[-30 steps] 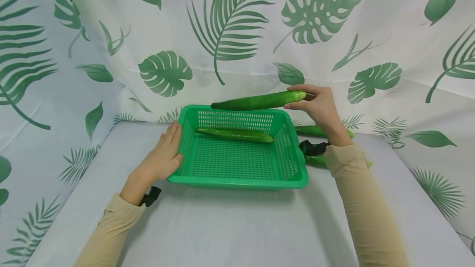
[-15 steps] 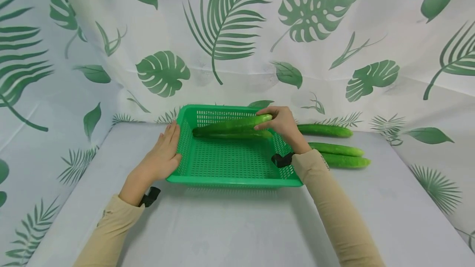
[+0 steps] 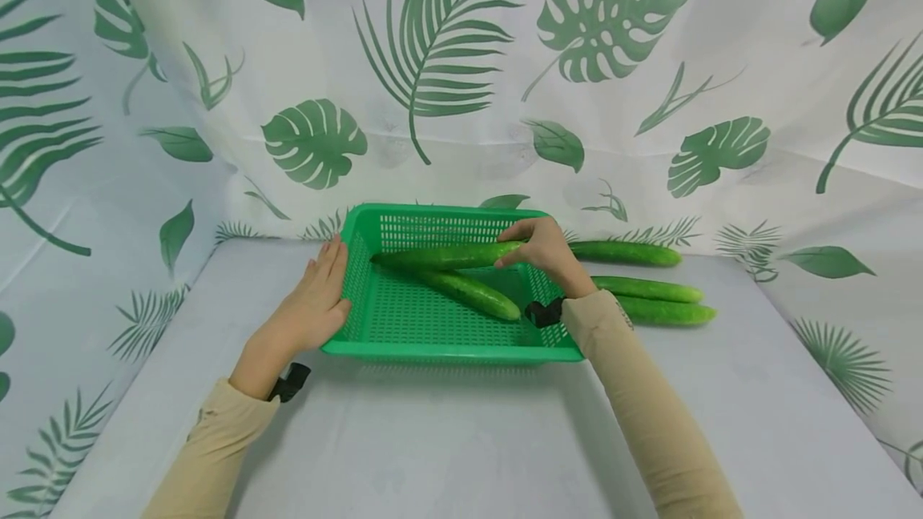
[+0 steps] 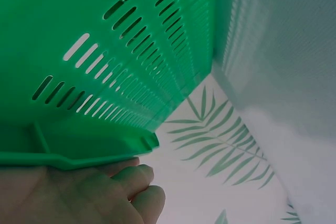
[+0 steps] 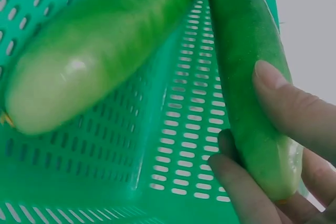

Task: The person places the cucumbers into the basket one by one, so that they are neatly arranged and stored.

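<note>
A green plastic basket (image 3: pixel 447 353) with slotted walls stands on the table. Inside its right part, my right hand (image 3: pixel 546 253) grips the pale end of a cucumber (image 3: pixel 454 255), thumb on one side and fingers on the other, as the right wrist view shows. That cucumber lies along the back of the basket. A second cucumber (image 3: pixel 476 295) rests slantwise on the basket floor, its far end meeting the held one. My left hand (image 3: pixel 312 303) lies with straight fingers against the basket's left side; in the left wrist view the hand (image 4: pixel 79 195) touches the rim.
To the right of the basket lie a cucumber (image 3: pixel 630 252) at the back and two more side by side, a front cucumber (image 3: pixel 671 311) and one behind it (image 3: pixel 649 289). A white leaf-print cloth (image 3: pixel 461 150) hangs behind the table.
My right hand has brought the held cucumber down and leftward from above the rim into the basket. The other cucumber's near end has swung toward the front. My left hand stays put.
</note>
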`<state>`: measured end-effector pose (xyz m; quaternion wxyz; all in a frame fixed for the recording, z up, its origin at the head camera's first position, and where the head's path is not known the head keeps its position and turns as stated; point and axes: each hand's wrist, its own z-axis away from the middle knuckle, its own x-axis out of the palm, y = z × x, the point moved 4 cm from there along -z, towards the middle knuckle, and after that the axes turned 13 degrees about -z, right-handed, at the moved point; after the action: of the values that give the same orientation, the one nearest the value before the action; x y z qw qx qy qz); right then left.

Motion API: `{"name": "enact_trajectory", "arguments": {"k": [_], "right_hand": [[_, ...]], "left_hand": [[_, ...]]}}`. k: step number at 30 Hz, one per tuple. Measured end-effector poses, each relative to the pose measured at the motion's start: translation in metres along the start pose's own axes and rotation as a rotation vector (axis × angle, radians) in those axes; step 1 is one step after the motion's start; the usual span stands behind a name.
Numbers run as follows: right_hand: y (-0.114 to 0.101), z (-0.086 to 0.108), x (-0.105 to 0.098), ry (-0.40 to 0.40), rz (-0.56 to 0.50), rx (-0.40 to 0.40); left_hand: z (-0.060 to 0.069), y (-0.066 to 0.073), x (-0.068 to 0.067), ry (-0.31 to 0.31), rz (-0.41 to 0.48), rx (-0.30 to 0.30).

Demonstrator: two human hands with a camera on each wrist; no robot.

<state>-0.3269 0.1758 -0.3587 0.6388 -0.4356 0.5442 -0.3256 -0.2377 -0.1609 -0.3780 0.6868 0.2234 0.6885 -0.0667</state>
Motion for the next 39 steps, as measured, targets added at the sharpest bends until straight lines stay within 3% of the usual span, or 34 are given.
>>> {"name": "enact_trajectory", "arguments": {"k": [8,13,16,19,23,28,39], "right_hand": [[-0.008,0.007,0.006,0.006,0.065,-0.017],[-0.018,0.023,0.017,-0.093,0.142,-0.012],[-0.019,0.028,0.026,-0.179,0.212,0.031],[-0.015,0.029,0.034,-0.259,0.299,0.122],[-0.008,0.025,0.041,-0.321,0.438,0.210],[-0.006,0.014,0.045,-0.274,0.577,0.221],[0.013,-0.017,0.038,-0.145,0.624,0.338]], "left_hand": [[0.000,0.000,0.000,0.014,0.005,0.012],[0.000,0.001,0.000,0.009,0.007,0.009],[0.000,0.001,0.000,0.002,0.008,0.005],[0.001,0.001,0.000,-0.003,0.011,0.004],[0.001,0.001,-0.001,0.000,0.020,0.009],[0.000,0.001,-0.001,0.015,0.024,0.011],[-0.001,0.000,0.001,0.008,0.013,0.008]]}}
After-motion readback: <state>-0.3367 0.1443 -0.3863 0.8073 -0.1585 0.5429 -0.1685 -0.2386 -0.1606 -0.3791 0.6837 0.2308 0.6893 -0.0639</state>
